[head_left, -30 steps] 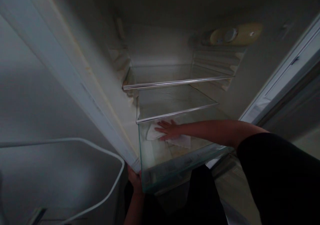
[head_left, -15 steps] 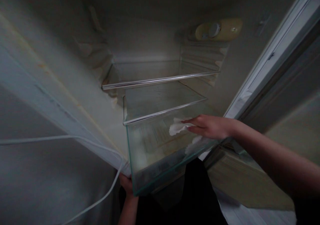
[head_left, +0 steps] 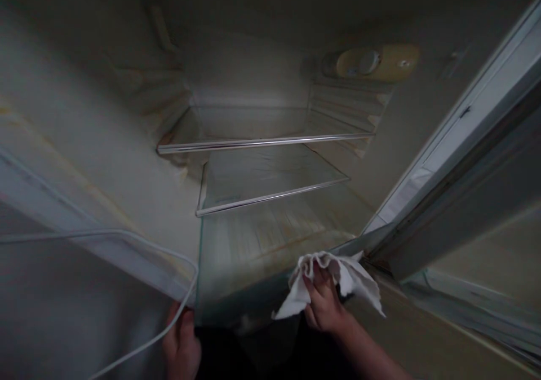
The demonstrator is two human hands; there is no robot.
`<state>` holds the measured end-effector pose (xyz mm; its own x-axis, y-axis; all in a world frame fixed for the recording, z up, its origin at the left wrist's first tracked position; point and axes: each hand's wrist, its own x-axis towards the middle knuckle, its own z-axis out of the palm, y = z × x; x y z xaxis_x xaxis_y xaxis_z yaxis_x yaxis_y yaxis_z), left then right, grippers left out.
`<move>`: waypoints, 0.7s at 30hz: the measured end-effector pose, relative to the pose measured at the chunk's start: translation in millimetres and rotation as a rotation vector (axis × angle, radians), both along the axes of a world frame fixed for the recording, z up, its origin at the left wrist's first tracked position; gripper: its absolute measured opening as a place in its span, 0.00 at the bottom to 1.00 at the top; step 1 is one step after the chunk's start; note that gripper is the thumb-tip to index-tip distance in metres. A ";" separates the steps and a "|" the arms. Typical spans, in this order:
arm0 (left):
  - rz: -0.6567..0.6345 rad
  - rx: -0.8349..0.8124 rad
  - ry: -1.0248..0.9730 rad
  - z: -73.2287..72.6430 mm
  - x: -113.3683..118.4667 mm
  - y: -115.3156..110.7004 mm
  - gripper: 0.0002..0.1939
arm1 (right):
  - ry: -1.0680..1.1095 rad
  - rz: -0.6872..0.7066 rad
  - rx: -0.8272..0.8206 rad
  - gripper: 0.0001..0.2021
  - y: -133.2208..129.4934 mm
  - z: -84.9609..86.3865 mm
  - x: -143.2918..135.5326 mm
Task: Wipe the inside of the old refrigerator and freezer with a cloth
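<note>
My right hand is closed on a bunched white cloth, whose loose ends flare out to both sides. The cloth is at the front edge of a clear glass shelf, which slants out of an open fridge. Streaks and yellowish smears show on or through the glass. At the shelf's front left corner, my left hand has its fingers curled up by the edge, apparently gripping it; the contact is partly hidden. A pale cable crosses in front of these fingers.
Inside the fridge, a higher glass shelf has a metal front trim, with another trim strip below it. A yellowed control housing with a dial sits on the right wall. The open door stands at right.
My right hand has come off the top of the glass toward me, and the cloth now hangs spread at the front edge. The left hand appears a little lower and further left; the view has shifted.
</note>
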<state>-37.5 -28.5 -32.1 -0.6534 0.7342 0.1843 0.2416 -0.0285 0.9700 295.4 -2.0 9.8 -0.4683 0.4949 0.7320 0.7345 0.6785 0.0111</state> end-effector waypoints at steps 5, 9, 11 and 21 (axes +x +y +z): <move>0.030 -0.049 -0.094 -0.9 6.2 -11.3 0.31 | -0.037 0.001 -0.223 0.41 55.1 6.3 -24.7; 0.001 -0.049 -0.098 -0.3 12.5 -25.7 0.30 | 0.026 -0.044 -0.376 0.35 75.4 18.7 -40.4; -0.009 -0.059 -0.094 2.0 15.3 -30.2 0.31 | 0.035 -0.060 -0.428 0.33 82.1 25.6 -45.6; -0.083 -0.003 -0.014 7.9 43.4 -31.0 0.35 | 0.301 0.212 -0.605 0.28 86.3 40.5 -30.9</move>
